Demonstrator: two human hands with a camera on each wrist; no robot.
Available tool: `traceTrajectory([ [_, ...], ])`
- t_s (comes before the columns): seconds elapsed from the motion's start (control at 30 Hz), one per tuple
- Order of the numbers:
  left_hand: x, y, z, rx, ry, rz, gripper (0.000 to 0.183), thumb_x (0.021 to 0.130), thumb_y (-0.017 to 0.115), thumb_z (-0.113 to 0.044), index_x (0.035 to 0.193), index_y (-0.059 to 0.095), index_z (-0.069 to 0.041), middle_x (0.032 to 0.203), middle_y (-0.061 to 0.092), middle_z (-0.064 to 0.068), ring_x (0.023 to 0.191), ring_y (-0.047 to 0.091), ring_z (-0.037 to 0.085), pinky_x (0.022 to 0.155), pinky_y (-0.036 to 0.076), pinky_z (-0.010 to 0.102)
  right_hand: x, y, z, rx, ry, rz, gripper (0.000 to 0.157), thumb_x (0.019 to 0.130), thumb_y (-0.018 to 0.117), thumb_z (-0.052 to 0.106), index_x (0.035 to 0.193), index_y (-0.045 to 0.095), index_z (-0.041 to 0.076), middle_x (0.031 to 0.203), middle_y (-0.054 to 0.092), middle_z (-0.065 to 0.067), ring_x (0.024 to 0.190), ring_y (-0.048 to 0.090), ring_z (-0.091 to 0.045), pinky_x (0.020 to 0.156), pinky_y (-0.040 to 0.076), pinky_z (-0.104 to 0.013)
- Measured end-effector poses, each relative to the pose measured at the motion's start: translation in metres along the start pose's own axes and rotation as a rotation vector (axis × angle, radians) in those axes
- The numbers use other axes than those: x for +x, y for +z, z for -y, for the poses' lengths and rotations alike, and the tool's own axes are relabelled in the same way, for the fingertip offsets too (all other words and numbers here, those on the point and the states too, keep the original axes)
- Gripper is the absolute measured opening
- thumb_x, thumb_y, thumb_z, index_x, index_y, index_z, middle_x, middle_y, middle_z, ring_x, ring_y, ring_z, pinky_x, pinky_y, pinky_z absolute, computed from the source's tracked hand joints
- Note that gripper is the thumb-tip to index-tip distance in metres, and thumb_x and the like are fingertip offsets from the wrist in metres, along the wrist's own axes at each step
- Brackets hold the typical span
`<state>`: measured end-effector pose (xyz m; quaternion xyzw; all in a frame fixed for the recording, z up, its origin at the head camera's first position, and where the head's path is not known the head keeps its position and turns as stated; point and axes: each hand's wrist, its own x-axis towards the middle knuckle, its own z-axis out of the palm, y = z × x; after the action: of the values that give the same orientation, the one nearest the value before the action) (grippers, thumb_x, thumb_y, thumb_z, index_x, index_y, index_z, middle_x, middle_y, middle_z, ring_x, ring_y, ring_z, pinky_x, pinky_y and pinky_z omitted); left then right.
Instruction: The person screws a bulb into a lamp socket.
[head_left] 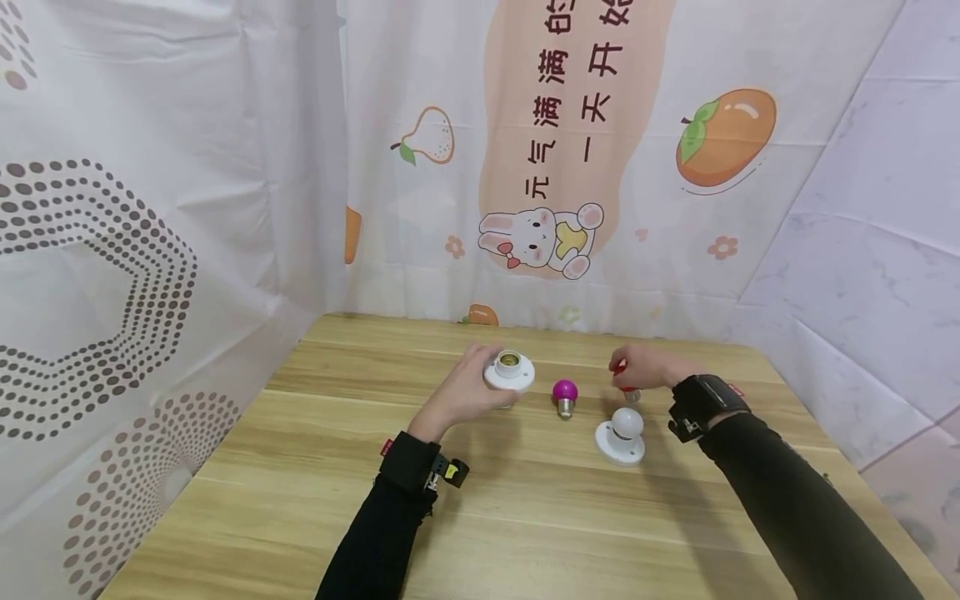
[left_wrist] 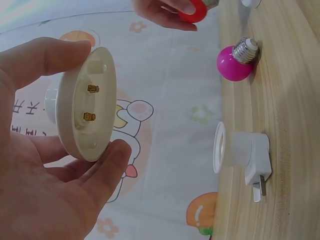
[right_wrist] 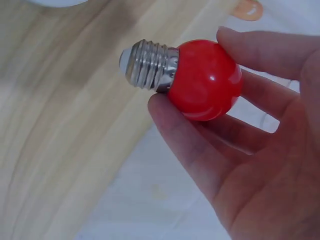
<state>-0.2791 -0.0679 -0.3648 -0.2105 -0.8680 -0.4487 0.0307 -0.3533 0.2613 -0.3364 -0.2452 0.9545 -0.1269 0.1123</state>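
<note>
My left hand [head_left: 471, 387] grips a round white lamp socket [head_left: 509, 371] by its rim, thumb on one side and fingers on the other. Its threaded opening faces up in the head view, and two brass terminals show on its underside in the left wrist view. In my right hand [head_left: 647, 367] is a red light bulb [right_wrist: 205, 80], held by the globe with its silver screw base [right_wrist: 150, 65] sticking out. Between the hands a magenta bulb [head_left: 565, 392] lies on the table. Nearer me, a white bulb [head_left: 627, 422] stands in a second round white socket [head_left: 620, 450].
A white plug-in lamp socket [left_wrist: 240, 150] with metal prongs lies on the wooden table [head_left: 480, 517], mostly hidden behind the left hand in the head view. Printed curtains [head_left: 420, 217] hang along the table's back and left sides.
</note>
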Motion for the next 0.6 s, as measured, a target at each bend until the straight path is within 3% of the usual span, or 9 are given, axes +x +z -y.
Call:
traceTrajectory([
  [0.27,0.001,0.001,0.001,0.01,0.012,0.012,0.077,0.081,0.083,-0.028,0.145,0.049,-0.001,0.135,0.056,0.015,0.122,0.055,0.029,0.105,0.046,0.046,-0.004,-0.011,0.024,0.073,0.045,-0.052,0.044,0.079,0.074,0.01,0.12,0.066,-0.004,0.097,0.065,-0.013,0.085,0.058,-0.027,0.071,0.049,-0.034],
  [0.6,0.0,0.002,-0.002,0.013,0.029,0.013,0.076,0.081,0.084,-0.027,0.144,0.052,-0.002,0.134,0.058,0.014,0.123,0.055,0.029,0.106,0.044,0.047,-0.011,-0.021,0.055,0.112,-0.091,-0.162,0.043,0.087,0.075,0.015,0.125,0.066,-0.002,0.107,0.067,-0.014,0.093,0.06,-0.027,0.077,0.052,-0.038],
])
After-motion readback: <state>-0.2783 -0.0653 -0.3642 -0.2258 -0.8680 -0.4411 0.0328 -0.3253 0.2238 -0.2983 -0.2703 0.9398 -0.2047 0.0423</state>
